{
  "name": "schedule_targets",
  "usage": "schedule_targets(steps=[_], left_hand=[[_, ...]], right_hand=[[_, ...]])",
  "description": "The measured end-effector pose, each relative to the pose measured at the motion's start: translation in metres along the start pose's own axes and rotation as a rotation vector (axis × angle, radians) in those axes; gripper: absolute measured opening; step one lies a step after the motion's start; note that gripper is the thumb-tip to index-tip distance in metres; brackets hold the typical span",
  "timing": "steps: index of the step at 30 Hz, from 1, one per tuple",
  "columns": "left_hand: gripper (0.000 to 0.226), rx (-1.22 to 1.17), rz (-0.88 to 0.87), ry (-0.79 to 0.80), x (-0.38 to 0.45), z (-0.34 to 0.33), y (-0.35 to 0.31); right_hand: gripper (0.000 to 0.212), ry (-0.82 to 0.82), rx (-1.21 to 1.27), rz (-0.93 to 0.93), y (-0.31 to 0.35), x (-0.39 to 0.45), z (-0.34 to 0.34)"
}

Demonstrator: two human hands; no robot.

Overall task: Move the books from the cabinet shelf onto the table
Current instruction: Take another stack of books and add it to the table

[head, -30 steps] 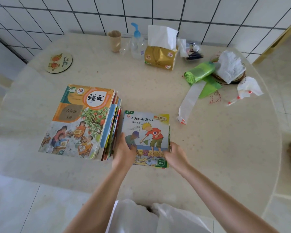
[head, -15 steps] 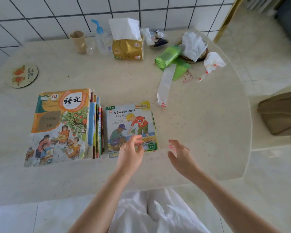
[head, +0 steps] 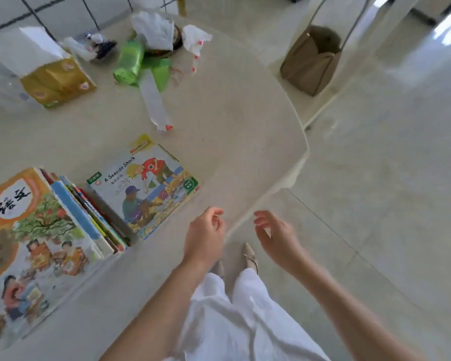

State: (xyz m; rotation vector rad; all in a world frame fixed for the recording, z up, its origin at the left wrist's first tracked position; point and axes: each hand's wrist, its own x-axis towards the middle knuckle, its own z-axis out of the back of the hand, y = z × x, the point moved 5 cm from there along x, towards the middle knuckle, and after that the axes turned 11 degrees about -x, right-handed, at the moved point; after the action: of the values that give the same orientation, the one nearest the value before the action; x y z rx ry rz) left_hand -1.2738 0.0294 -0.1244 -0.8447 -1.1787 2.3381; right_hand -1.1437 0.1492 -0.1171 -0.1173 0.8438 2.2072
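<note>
Head view: both hands empty, near the table (head: pixel 245 121) edge at lower centre. Left hand (head: pixel 206 237) has fingers loosely curled, holding nothing; right hand (head: pixel 276 235) likewise relaxed, just past the rim over the floor. "A Seaside Shock" book (head: pixel 146 186) lies flat at centre-left, apart from both hands. Stack of books (head: pixel 37 238) sits at lower left, right beside it (top cover w/ Chinese title). Upper left: tissue box (head: pixel 55 82), green bag roll (head: pixel 129 62).

Orange-and-green textbook cover (head: pixel 29 230), gold tissue box (head: pixel 56 83), green bag roll (head: pixel 129 63), speckled cream table (head: pixel 232 121)
</note>
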Motion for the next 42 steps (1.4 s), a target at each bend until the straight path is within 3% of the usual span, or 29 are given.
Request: schedule_targets(steps=[5, 11, 20, 25, 31, 42], left_hand=[[0.022, 0.127, -0.022, 0.186, -0.027, -0.045, -0.010], [0.022, 0.268, -0.212, 0.450, -0.064, -0.123, -0.048], [0.021, 0.385, -0.436, 0.762, -0.204, -0.282, -0.087], [0.023, 0.453, -0.481, 0.905, -0.309, -0.373, -0.078], [0.022, 0.529, -0.560, 1.161, -0.435, -0.465, -0.076], [0.024, 0.650, -0.713, 1.484, -0.591, -0.618, -0.100]], right_hand=[[0.026, -0.181, 0.129, -0.228, -0.041, -0.066, 0.011], [0.026, -0.341, 0.220, -0.493, -0.119, -0.168, 0.024], [0.026, -0.516, 0.386, -0.966, -0.237, -0.388, 0.016], [0.026, -0.586, 0.475, -1.124, -0.294, -0.509, 0.004], [0.026, -0.781, 0.557, -1.297, -0.352, -0.623, 0.009], [0.026, -1.015, 0.635, -1.521, -0.442, -0.758, 0.041]])
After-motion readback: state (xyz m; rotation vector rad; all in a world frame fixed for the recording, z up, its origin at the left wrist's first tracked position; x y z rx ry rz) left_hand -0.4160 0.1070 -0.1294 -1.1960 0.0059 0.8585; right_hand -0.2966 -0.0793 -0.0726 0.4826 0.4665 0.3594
